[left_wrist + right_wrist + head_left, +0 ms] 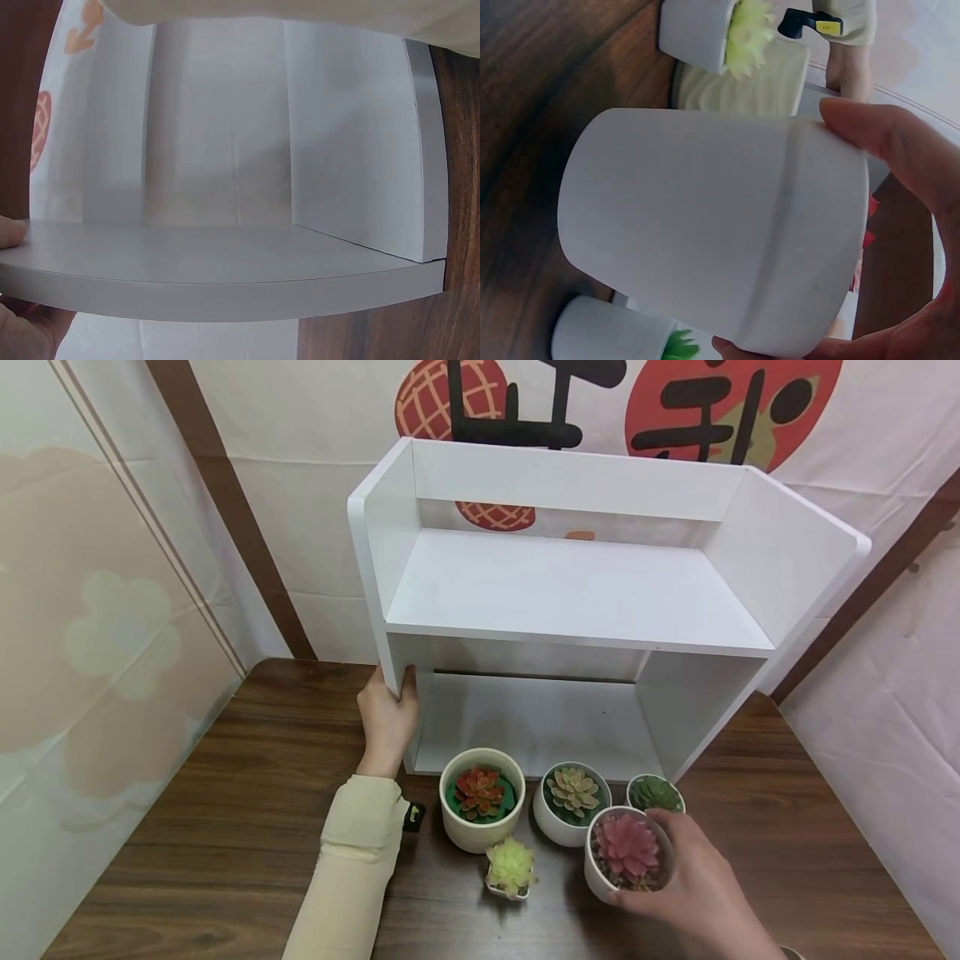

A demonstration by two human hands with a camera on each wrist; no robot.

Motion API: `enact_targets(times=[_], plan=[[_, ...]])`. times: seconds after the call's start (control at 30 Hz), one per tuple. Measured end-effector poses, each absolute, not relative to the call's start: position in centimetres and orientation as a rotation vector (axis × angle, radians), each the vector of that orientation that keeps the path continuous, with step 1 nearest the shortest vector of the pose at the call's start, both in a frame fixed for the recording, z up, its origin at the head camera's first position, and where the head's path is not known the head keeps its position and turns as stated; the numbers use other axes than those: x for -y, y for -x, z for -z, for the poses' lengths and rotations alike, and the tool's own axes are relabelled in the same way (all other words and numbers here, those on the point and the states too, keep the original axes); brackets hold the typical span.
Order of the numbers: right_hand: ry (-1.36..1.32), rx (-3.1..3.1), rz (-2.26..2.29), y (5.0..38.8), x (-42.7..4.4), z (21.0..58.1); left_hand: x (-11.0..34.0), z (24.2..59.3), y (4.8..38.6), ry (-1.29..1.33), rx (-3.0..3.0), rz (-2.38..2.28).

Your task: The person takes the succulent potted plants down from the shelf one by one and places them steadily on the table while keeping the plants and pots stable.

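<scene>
My left hand (389,718) grips the left side panel of a white two-tier shelf (577,589), thumb on the inner face; the left wrist view shows the panel (225,296) between thumb and fingers. In my right hand (701,881) is a white pot (697,217) with a pink succulent (628,846), held across its rim. The right wrist view shows its base near the table, but I cannot tell if they touch. Close by stand a cream pot with a red succulent (480,793), a pot with a beige succulent (573,791) and a pot with a green succulent (655,793).
A small pot with a yellow-green succulent (511,867) stands in front of the cream pot. The shelf stands towards the back of the brown wooden table (247,827), before a printed cloth backdrop (300,485). No plants stand on its two boards.
</scene>
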State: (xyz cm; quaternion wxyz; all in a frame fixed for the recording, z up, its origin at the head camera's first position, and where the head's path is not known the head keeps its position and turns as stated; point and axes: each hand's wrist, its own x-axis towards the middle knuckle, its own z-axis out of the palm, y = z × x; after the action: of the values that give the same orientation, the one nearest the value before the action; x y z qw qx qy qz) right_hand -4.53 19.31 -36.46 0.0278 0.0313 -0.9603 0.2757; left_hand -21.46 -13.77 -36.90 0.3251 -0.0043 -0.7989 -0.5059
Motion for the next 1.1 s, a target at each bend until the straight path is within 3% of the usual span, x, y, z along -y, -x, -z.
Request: enact_targets(times=[1.1], plan=[[-0.043, 3.000, -0.876, 4.5, -19.2, 38.4, 13.6, 36.8, 21.4, -0.018, 2.112, 1.321]])
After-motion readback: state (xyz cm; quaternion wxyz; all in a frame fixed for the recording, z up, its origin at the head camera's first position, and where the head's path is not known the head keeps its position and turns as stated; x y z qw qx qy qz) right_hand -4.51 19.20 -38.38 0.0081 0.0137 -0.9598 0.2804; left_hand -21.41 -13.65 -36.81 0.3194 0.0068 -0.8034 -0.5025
